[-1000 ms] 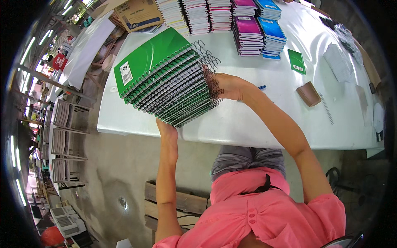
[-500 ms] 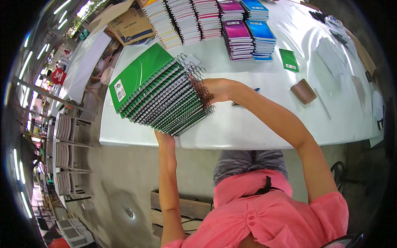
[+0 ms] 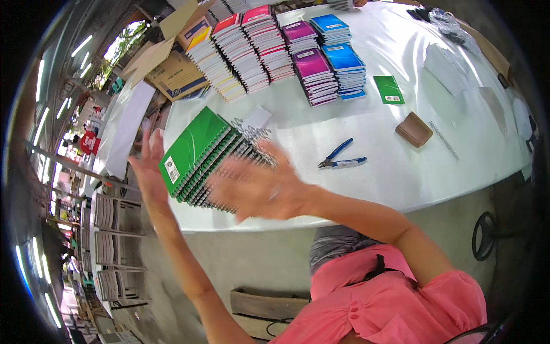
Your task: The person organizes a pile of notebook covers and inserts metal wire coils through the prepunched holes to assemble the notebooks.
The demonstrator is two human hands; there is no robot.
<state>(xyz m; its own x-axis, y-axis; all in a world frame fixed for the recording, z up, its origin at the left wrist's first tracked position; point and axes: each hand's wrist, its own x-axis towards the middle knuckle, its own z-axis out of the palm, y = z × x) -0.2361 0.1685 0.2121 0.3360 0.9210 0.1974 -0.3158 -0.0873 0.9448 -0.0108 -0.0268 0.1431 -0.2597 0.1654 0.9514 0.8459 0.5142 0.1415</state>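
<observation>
A stack of green spiral notebooks (image 3: 197,143) stands at the near left edge of the table, its black wire coils facing right. Loose coil ends stick out at its far right corner. My left hand (image 3: 150,175) is beside the stack's left side, open with the fingers spread. In front of the coiled side is my right hand (image 3: 260,186), blurred by motion, its fingers stretched out and thumb apart. It hides part of the stack, and I cannot tell whether it touches the coils. Neither hand grips anything.
Blue-handled cutting pliers (image 3: 342,155) lie right of my right hand. Further right are a brown block (image 3: 413,129), a loose wire coil (image 3: 444,140) and a single green notebook (image 3: 389,90). Purple notebooks (image 3: 312,63), blue notebooks (image 3: 344,56) and other stacks stand behind. A cardboard box (image 3: 175,74) is back left.
The green stack, held up between both hands before, now rests on the table. My left hand has come out from under it to the left; my right hand has moved nearer, uncovering the pliers.
</observation>
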